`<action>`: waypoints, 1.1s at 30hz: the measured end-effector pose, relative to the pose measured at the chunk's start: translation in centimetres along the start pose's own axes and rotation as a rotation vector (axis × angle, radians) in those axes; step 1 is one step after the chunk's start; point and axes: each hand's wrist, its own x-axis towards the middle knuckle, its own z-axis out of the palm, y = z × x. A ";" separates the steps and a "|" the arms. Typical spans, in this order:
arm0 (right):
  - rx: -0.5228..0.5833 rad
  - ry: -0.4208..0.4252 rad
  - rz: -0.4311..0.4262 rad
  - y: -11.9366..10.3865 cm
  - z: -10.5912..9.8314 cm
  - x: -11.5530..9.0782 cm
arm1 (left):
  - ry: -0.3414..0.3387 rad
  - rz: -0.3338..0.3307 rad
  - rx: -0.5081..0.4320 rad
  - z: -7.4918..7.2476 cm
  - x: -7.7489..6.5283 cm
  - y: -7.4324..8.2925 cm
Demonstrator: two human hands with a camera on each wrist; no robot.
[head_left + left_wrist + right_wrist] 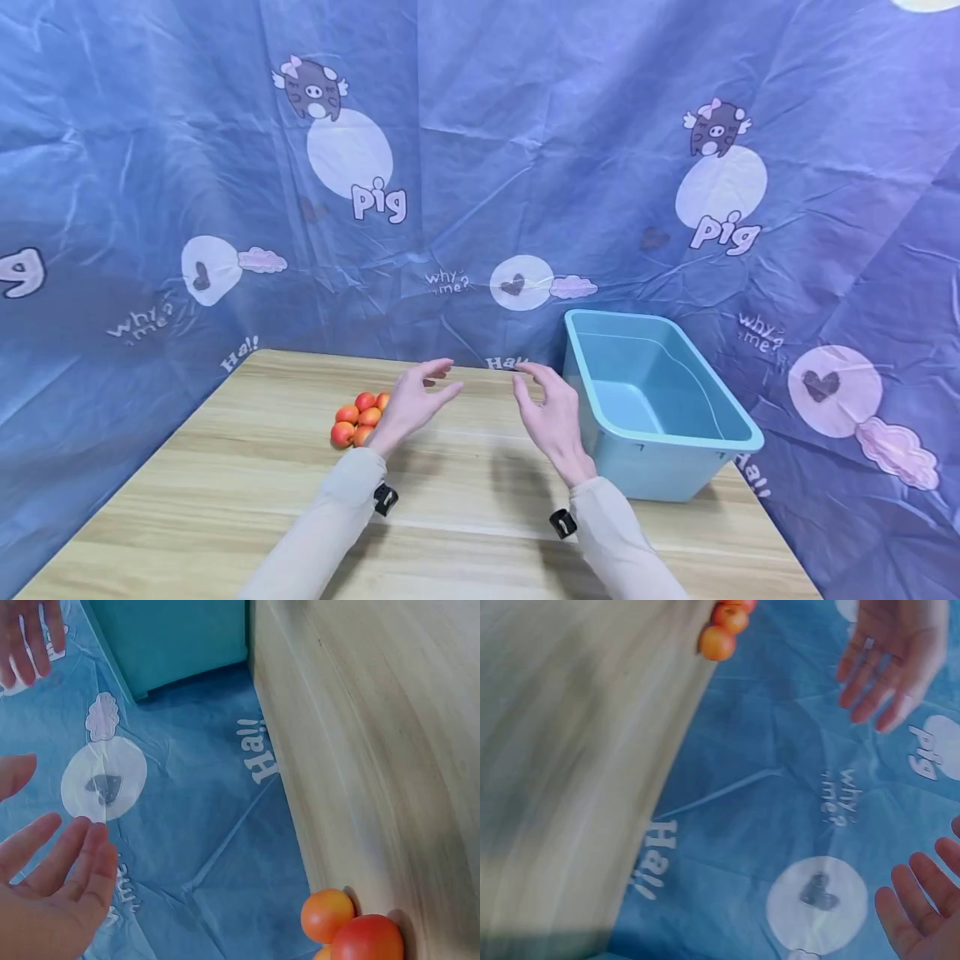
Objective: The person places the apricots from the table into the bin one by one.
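Both hands hover above the wooden table, palms facing each other with a gap between them, and neither holds anything. In the head view my left hand (412,402) is just right of a cluster of orange-red round fruits (365,419) and hides part of it. My right hand (553,414), its fingers loosely bent, is beside the left wall of a light blue plastic tub (652,467). The left wrist view shows relaxed, spread left fingers (82,862), with two fruits (367,941) at the lower edge. Loosely extended right fingers (919,900) appear in the right wrist view.
The wooden table (465,533) reaches back to a blue curtain (465,167) printed with pigs and words. At the right of the table stands the tub, its top uncovered and its inside visible. Each wrist wears a black band (386,499).
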 end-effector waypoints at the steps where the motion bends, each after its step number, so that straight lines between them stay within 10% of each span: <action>1: 0.004 0.014 -0.012 -0.2 -0.4 0.0 | 0.004 -0.004 -0.032 -0.1 0.0 -0.1; 16: -0.072 0.132 -0.068 -0.3 -5.7 -0.4 | -0.001 -0.094 -0.302 -3.9 -0.7 -2.6; 33: -0.308 0.206 -0.088 4.4 -11.7 -3.7 | 0.079 -0.155 -0.306 -7.7 -3.3 -6.1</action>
